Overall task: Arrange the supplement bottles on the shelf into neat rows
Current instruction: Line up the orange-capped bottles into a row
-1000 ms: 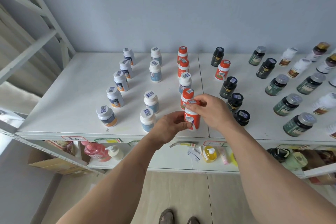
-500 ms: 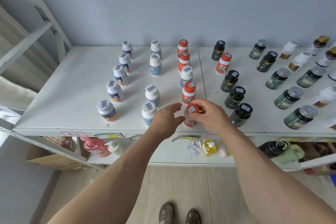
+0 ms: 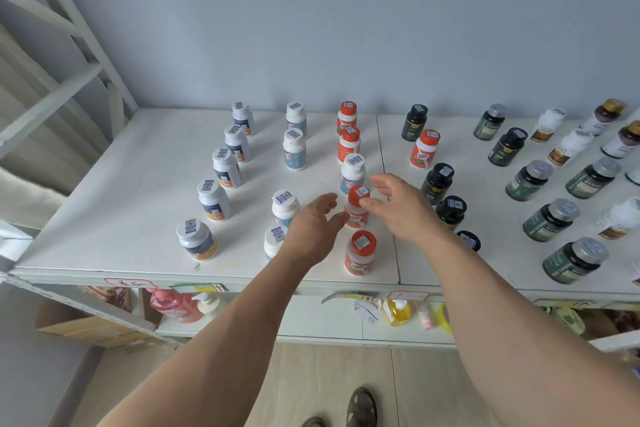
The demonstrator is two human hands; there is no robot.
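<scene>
Both hands reach over the shelf (image 3: 121, 218), fingers loosely spread. Left hand (image 3: 313, 229) holds nothing; its fingertips sit just beside an upright red-capped bottle (image 3: 356, 208). Right hand (image 3: 398, 208): thumb touches that bottle's cap, other fingers extended above it. Nearer the shelf edge stands a second red-capped bottle (image 3: 360, 253). Behind, a white-capped bottle (image 3: 352, 172), then two more red ones in the same row.

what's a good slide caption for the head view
Both hands, left hand and right hand, reach around an orange-capped bottle in a row on the white shelf.
</scene>
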